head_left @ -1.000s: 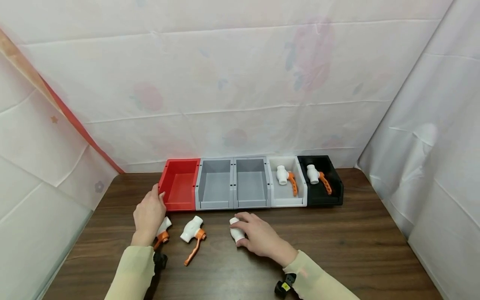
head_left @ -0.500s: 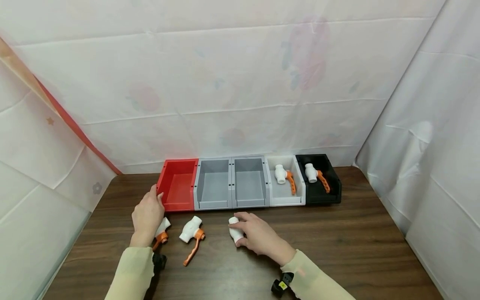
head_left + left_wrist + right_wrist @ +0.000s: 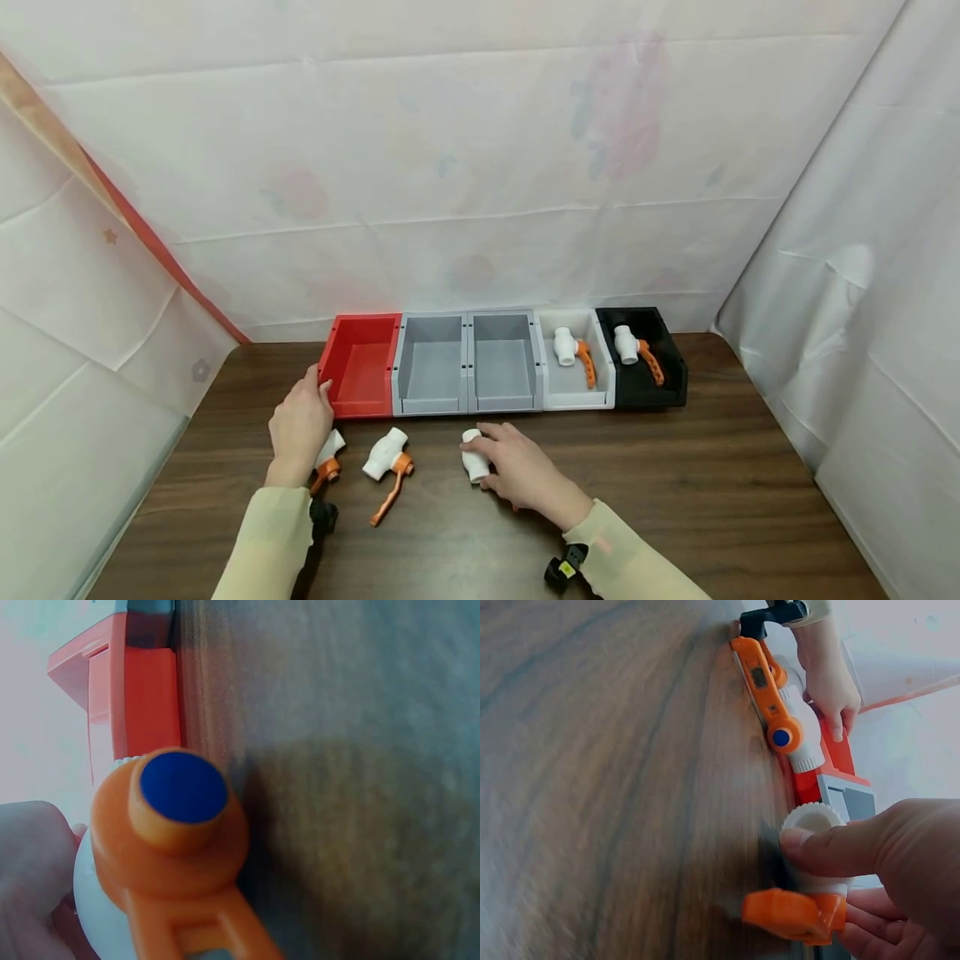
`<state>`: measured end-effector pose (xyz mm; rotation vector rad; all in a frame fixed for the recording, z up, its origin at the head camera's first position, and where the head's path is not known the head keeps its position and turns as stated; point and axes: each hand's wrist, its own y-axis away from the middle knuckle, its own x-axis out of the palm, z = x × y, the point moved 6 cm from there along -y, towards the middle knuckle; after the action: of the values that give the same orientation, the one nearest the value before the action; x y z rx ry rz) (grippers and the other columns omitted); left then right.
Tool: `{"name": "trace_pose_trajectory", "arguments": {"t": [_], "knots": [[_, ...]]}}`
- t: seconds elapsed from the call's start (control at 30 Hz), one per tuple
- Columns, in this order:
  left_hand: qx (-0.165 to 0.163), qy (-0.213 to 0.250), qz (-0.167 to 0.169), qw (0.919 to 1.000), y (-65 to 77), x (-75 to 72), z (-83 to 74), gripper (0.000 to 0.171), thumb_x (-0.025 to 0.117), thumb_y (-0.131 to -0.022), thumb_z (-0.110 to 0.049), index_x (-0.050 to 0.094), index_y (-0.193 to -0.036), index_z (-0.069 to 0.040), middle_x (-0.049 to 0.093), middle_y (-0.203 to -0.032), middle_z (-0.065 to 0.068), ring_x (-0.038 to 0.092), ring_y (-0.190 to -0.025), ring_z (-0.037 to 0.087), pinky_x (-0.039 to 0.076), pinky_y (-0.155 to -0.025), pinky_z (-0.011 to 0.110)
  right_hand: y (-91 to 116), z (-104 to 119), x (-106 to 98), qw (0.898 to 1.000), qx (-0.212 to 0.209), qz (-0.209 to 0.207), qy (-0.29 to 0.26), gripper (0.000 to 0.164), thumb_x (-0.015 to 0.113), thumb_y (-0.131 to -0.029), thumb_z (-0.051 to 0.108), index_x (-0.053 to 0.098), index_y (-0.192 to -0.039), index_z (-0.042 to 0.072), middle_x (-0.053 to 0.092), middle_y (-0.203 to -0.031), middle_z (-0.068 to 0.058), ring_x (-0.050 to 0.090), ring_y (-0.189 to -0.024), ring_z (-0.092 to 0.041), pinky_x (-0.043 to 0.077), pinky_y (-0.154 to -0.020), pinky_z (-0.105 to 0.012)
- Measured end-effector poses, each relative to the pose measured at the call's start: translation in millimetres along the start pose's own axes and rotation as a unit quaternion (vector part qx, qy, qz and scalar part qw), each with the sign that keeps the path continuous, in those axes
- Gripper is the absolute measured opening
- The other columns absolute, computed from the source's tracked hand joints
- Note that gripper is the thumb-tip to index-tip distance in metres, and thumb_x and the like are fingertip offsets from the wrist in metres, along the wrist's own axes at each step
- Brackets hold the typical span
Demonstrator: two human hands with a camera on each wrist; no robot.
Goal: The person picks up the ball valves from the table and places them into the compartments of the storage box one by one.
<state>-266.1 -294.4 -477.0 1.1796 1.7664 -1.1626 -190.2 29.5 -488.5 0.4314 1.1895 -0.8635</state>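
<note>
My right hand [image 3: 525, 473] holds a white ball valve [image 3: 472, 460] on the table, thumb and fingers around its body. In the right wrist view the thumb lies across the body near its ribbed end, and its orange handle [image 3: 784, 913] points away from the palm. My left hand [image 3: 300, 429] grips the left wall of the red bin [image 3: 360, 408]. Under the left wrist lies another ball valve [image 3: 328, 458], partly hidden, its orange handle [image 3: 176, 855] large in the left wrist view. Between the hands lies a third ball valve [image 3: 386, 455], handle toward me.
Right of the red bin stand two grey bins [image 3: 431, 407], a white bin [image 3: 577, 402] and a black bin [image 3: 651, 398], in one row. The white and black bins each hold a ball valve [image 3: 565, 347]. Patterned white cloth [image 3: 465, 167] hangs behind the wooden table [image 3: 675, 483].
My right thumb has drawn back slightly along the valve, and a speck of orange shows beneath the hand. The left hand stays at the red bin.
</note>
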Motion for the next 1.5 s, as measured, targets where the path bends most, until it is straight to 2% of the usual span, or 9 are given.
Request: {"name": "trace_pose_trajectory", "arguments": {"t": [0.2, 0.47, 0.83, 1.03, 1.23, 1.5], "knots": [[0.007, 0.004, 0.000, 1.0000, -2.5, 1.7, -1.3, 0.039, 0.052, -0.103, -0.020, 0.048, -0.136, -0.001, 0.064, -0.110, 0.026, 0.064, -0.080, 0.048, 0.052, -0.063, 0.064, 0.7, -1.4, 0.9, 1.000, 0.002, -0.015, -0.001, 0.049, 0.085, -0.080, 0.021, 0.065, -0.125, 0.021, 0.056, -0.132, -0.011, 0.055, -0.113, -0.026, 0.051, -0.091, -0.037], [0.008, 0.004, -0.009, 0.9999, -1.6, 2.1, 3.0, 0.038, 0.051, -0.103, -0.021, 0.049, -0.136, -0.001, 0.064, -0.110, 0.025, 0.064, -0.078, 0.048, 0.052, -0.061, 0.064, -1.0, -1.7, 2.7, 1.000, 0.016, -0.009, -0.013, 0.046, 0.083, -0.081, 0.026, 0.064, -0.123, 0.024, 0.053, -0.131, -0.009, 0.053, -0.115, -0.025, 0.051, -0.090, -0.036], [0.004, 0.007, -0.004, 1.0000, -1.5, 2.2, 3.4, 0.039, 0.050, -0.104, -0.021, 0.048, -0.138, -0.002, 0.063, -0.114, 0.026, 0.063, -0.082, 0.049, 0.051, -0.063, 0.065, -0.6, -2.6, -5.8, 0.999, 0.009, -0.011, -0.029, 0.046, 0.086, -0.075, 0.022, 0.066, -0.116, 0.023, 0.053, -0.118, -0.005, 0.052, -0.104, -0.020, 0.050, -0.081, -0.029], [0.000, 0.009, 0.004, 1.0000, -1.4, 3.3, 3.7, 0.040, 0.051, -0.103, -0.020, 0.048, -0.138, -0.001, 0.063, -0.115, 0.026, 0.063, -0.084, 0.048, 0.051, -0.065, 0.064, 2.4, -6.0, -9.8, 0.999, 0.022, -0.007, -0.039, 0.047, 0.086, -0.075, 0.023, 0.066, -0.117, 0.024, 0.053, -0.118, -0.003, 0.052, -0.101, -0.017, 0.050, -0.078, -0.029], [-0.006, 0.010, 0.010, 0.9999, -2.0, 4.9, 4.8, 0.041, 0.051, -0.103, -0.021, 0.047, -0.139, -0.001, 0.063, -0.114, 0.026, 0.063, -0.086, 0.048, 0.051, -0.067, 0.064, 1.5, -11.5, -14.4, 0.998, 0.033, -0.012, -0.050, 0.047, 0.086, -0.076, 0.026, 0.065, -0.119, 0.025, 0.054, -0.118, -0.001, 0.052, -0.085, -0.009, 0.048, -0.071, -0.026], [-0.013, 0.014, 0.016, 0.9997, -1.8, 4.2, 4.8, 0.040, 0.050, -0.104, -0.021, 0.047, -0.140, -0.002, 0.062, -0.116, 0.026, 0.063, -0.088, 0.048, 0.051, -0.068, 0.064, -0.8, -13.6, -28.5, 0.998, 0.040, -0.020, -0.046, 0.048, 0.084, -0.078, 0.029, 0.064, -0.122, 0.025, 0.054, -0.122, -0.002, 0.052, -0.079, -0.007, 0.046, -0.067, -0.024]]}}
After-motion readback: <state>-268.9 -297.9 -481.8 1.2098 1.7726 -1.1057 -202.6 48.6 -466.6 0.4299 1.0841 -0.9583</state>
